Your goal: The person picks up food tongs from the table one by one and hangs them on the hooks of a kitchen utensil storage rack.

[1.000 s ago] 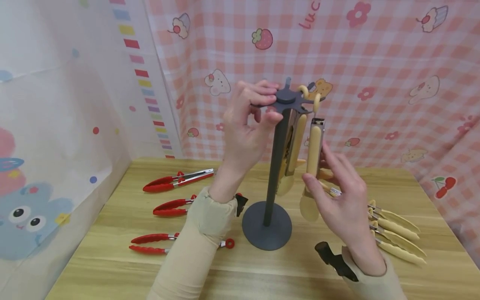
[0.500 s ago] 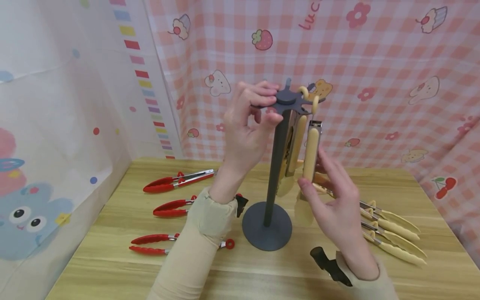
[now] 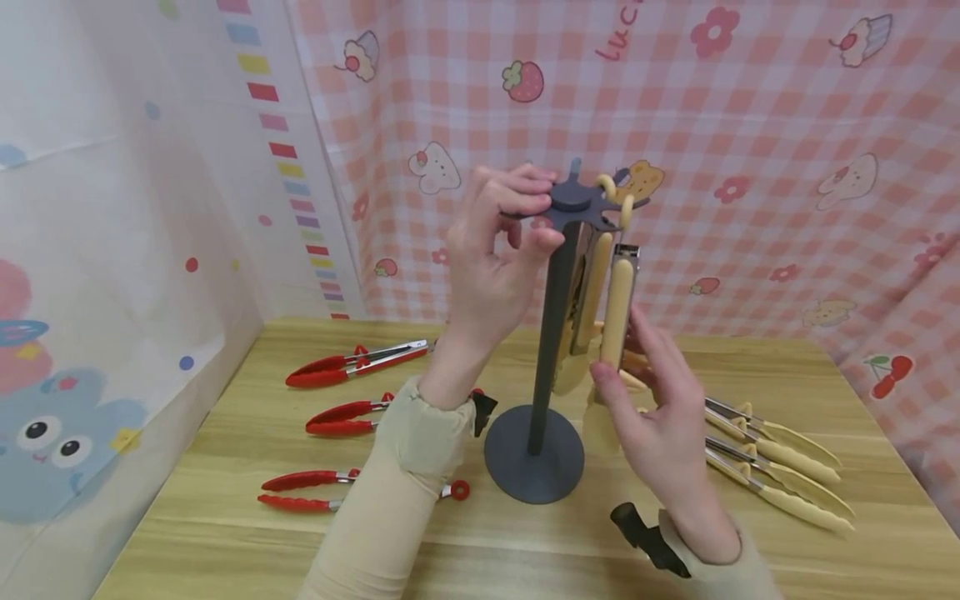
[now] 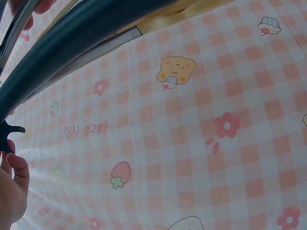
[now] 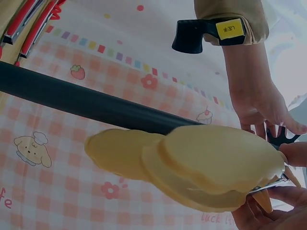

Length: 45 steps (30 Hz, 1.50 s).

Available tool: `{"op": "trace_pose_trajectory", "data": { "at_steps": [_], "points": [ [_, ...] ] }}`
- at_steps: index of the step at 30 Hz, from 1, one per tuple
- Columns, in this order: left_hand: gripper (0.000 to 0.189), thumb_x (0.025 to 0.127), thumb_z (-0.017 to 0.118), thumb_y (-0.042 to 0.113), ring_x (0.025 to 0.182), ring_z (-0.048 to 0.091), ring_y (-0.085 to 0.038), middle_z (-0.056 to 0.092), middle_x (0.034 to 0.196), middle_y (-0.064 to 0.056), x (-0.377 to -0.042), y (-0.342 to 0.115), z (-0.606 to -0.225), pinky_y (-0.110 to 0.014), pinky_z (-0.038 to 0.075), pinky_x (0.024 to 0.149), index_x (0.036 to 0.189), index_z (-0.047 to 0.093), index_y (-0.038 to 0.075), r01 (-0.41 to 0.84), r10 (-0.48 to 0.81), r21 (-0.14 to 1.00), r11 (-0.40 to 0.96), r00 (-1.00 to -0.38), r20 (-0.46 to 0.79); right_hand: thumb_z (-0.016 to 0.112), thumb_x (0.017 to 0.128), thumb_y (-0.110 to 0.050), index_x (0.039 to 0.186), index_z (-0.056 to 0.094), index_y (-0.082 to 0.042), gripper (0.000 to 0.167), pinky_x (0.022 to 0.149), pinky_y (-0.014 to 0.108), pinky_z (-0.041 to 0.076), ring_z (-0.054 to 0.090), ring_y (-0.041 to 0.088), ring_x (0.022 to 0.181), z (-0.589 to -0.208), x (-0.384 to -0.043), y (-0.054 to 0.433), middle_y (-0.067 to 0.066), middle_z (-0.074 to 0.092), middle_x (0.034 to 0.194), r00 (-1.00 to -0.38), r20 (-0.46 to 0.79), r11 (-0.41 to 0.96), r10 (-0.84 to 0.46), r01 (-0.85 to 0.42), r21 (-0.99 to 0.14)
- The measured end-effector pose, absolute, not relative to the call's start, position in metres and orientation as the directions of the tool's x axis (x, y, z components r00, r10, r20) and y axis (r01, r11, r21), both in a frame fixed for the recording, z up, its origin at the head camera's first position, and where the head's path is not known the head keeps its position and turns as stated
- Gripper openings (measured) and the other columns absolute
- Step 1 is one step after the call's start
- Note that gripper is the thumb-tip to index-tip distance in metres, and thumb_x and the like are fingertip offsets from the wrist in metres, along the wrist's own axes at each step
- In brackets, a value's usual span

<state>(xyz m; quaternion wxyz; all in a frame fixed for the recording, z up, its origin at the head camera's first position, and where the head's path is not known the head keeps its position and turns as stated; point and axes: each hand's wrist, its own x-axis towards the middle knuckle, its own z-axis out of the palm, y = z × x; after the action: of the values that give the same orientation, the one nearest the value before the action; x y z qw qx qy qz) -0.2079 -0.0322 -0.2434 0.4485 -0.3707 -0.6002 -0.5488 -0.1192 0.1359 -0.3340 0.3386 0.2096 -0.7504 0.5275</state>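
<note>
Dark stand (image 3: 550,342) is pinched at the top by the left hand (image 3: 497,250), grip closed on it, while cream tongs (image 3: 617,312), near-vertical above the tabletop (image 3: 480,554) with ring (image 3: 627,213) at a stand hook (image 3: 639,202), are held by the right hand (image 3: 662,425), grip closed around them.

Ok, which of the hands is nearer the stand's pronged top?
Left. The left hand grips the pronged top at its edge; the right hand is lower, holding the hanging yellow tongs.

Extends two cream-sleeved arms (image 3: 382,508); holds the bare left grip (image 3: 491,250) high with bent fingers (image 3: 521,183) above the thumb (image 3: 542,243); pinches lower between thumb and fingers with the bare right grip (image 3: 663,408).
</note>
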Motion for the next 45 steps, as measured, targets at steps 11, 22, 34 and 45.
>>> {"op": "trace_pose_trajectory", "data": {
  "at_steps": [11,22,34,45],
  "points": [
    [0.078,0.097,0.05,0.071,0.113,0.072,-0.04,0.064,0.107,-0.028,-0.208,-0.033,-0.244,-0.021,0.038,0.061,0.099,0.06,-0.006,0.939,-0.055,0.322,0.121,-0.317,0.947,0.067,0.096,0.009,0.155,0.049,-0.002,0.062,0.098,0.013,0.056,0.066,0.002,0.118,-0.343,-0.124,0.13,-0.017,0.066,0.127,-0.664,0.745,0.304,0.063,-0.699,-0.648],
    [0.078,0.097,0.049,0.071,0.114,0.071,-0.038,0.065,0.108,-0.027,-0.208,-0.033,-0.245,-0.021,0.039,0.061,0.1,0.06,-0.006,0.936,-0.053,0.326,0.133,-0.322,0.945,0.065,0.099,0.006,0.156,0.045,0.002,0.061,0.099,0.014,0.055,0.064,0.002,0.12,-0.35,-0.127,0.124,-0.02,0.061,0.136,-0.663,0.743,0.264,0.09,-0.704,-0.66],
    [0.077,0.097,0.049,0.071,0.115,0.071,-0.038,0.065,0.109,-0.027,-0.207,-0.033,-0.245,-0.019,0.039,0.062,0.1,0.06,-0.006,0.936,-0.052,0.328,0.127,-0.324,0.944,0.067,0.099,0.004,0.155,0.046,0.004,0.06,0.096,0.014,0.056,0.064,0.005,0.118,-0.353,-0.131,0.117,-0.019,0.062,0.139,-0.65,0.748,0.221,0.135,-0.716,-0.662],
    [0.079,0.097,0.049,0.072,0.115,0.071,-0.038,0.064,0.109,-0.027,-0.208,-0.032,-0.245,-0.021,0.039,0.061,0.1,0.06,-0.006,0.935,-0.053,0.329,0.13,-0.325,0.944,0.069,0.097,0.005,0.155,0.043,0.005,0.063,0.099,0.016,0.056,0.063,0.006,0.117,-0.352,-0.131,0.119,-0.02,0.062,0.134,-0.66,0.741,0.199,0.122,-0.715,-0.67]
  ]
}}
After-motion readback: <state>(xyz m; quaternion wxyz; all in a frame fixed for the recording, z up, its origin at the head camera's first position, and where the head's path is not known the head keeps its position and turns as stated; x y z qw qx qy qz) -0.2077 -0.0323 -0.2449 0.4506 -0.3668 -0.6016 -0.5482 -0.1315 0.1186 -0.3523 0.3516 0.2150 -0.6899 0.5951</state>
